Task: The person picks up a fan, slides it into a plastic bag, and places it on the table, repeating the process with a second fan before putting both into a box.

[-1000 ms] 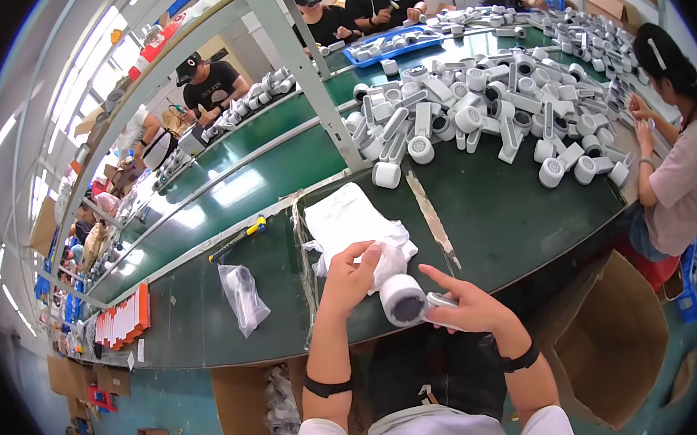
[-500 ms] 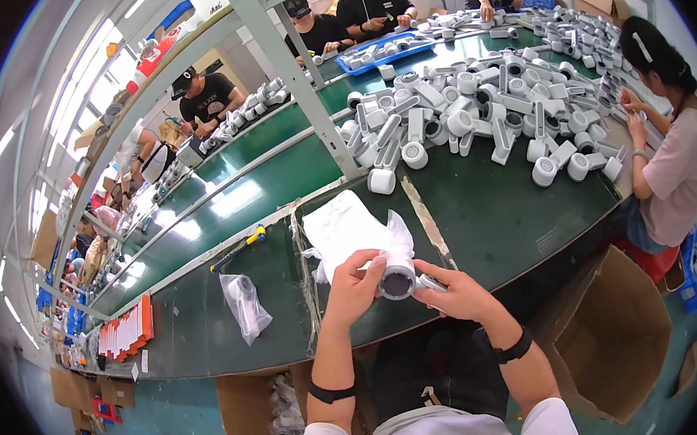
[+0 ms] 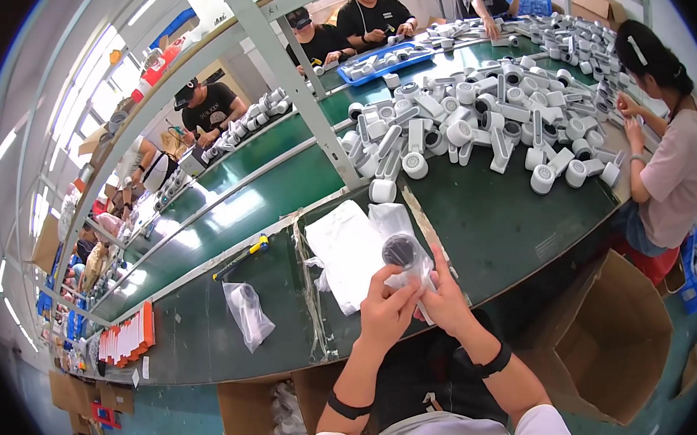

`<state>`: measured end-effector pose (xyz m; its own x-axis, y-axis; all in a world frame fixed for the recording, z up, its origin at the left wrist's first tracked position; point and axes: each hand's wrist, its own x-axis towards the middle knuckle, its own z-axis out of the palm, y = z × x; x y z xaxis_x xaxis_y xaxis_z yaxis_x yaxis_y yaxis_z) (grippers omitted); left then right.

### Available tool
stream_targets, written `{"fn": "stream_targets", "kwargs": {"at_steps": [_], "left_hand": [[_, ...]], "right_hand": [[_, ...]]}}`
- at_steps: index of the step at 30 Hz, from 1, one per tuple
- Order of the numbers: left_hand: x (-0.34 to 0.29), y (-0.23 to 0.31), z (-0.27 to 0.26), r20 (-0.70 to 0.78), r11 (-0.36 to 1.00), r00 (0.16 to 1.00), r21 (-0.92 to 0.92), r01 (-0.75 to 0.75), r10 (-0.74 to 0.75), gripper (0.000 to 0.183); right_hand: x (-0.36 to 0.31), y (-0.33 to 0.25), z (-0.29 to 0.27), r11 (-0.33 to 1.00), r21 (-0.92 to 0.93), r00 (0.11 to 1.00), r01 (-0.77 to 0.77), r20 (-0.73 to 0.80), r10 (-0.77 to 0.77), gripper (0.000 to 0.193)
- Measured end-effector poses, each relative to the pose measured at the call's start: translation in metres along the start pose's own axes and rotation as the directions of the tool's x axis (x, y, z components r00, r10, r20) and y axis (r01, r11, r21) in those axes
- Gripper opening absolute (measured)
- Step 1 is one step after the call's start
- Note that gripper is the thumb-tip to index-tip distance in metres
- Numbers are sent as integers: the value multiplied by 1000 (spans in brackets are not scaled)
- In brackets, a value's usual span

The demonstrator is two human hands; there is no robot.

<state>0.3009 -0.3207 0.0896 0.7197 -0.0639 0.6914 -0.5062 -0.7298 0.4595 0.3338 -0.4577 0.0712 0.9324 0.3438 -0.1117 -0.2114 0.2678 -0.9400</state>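
Note:
A white appliance shaped like a small hair dryer [image 3: 398, 251], with a round, dark-ended head, is held over the near edge of the bench. Clear plastic bag film [image 3: 421, 262] lies around it, and its handle is mostly hidden by my fingers. My left hand [image 3: 388, 310] pinches the near part of the bagged dryer. My right hand [image 3: 446, 299] wraps its other side, index finger stretched forward. Just beyond and to the left lies a pile of white plastic bags [image 3: 339, 250]. Further left rests another bagged dryer [image 3: 249, 315].
Many loose dryers [image 3: 479, 115] are heaped at the far right. A yellow-and-black hand tool [image 3: 240, 257] and orange-and-white cartons [image 3: 128, 338] lie left. Open cardboard boxes [image 3: 615, 336] stand below the bench. A metal post [image 3: 299, 91] rises beyond; co-workers sit around.
The dryer's head has tipped up and moved slightly away from me. Its handle, visible in my right hand before, is now covered by film and fingers. Both hands have come closer together.

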Motion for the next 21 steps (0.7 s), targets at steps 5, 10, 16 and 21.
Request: {"fn": "stream_targets", "kwargs": {"at_steps": [5, 10, 16, 21], "left_hand": [[-11, 6, -6, 109, 958, 994, -283, 38, -7, 23], [-31, -6, -14, 126, 434, 928, -857, 280, -350, 40], [-40, -19, 10, 464, 180, 632, -701, 690, -620, 46], [-39, 0, 1, 609, -155, 552, -740, 655, -570, 47]], "right_hand": [[12, 3, -3, 975, 87, 978, 207, -57, -203, 55], [11, 3, 6, 971, 156, 983, 183, -59, -176, 27], [-1, 17, 25, 952, 217, 976, 217, -47, -212, 30], [-10, 9, 32, 763, -452, 844, 461, -44, -535, 34]]}}
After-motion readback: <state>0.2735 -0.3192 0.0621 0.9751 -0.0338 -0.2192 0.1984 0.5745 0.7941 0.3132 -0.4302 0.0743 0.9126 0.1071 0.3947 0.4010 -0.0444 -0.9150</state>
